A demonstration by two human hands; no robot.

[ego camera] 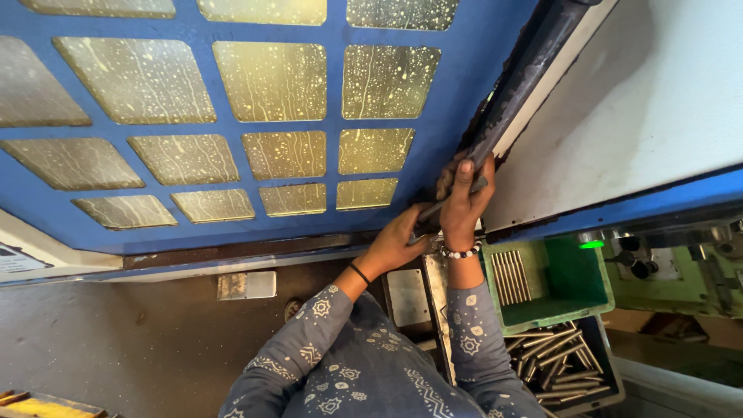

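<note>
Just past the right hand's (463,203) fingers the dark handle (517,85) runs up and away, its lower end clamped in them. Left hand (402,238) sits lower beside it, fingers curled on the same end, against the blue door (232,128).

white printed label (19,254) at far left, on machine base

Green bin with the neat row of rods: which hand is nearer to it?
Right. The right hand grips a metal rod by the door edge, just above the green bin. The left hand sits farther away, on the blue door's side.
</note>
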